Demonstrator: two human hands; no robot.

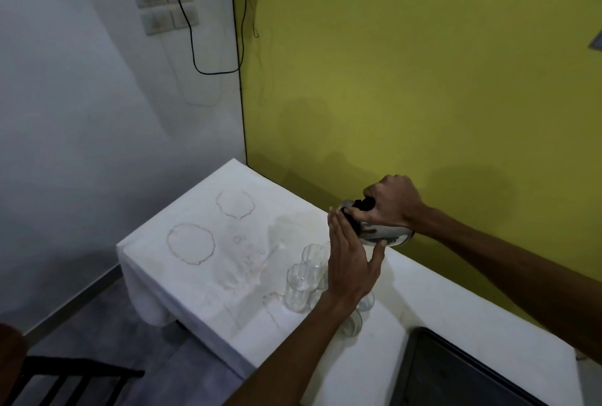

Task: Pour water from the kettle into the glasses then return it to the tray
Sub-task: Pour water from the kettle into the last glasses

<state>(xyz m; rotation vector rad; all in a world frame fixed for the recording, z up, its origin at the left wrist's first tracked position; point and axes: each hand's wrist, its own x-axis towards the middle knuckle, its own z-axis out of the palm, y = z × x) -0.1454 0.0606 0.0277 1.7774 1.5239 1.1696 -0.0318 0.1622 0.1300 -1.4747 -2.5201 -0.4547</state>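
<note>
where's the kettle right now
In the head view the kettle is off the tray, tipped sideways above the glasses by the yellow wall, gripped by the right hand with the left hand steadying its top.

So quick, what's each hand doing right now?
Left hand: open, fingers flat against the kettle's lid end, gripping nothing.
Right hand: closed around the tilted kettle's black handle.

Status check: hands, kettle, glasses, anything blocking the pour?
Right hand gripping kettle handle, kettle tipped over the glasses. Left hand open, flat against the lid end. Tray bare where visible, at near right. Nothing blocking.
</note>
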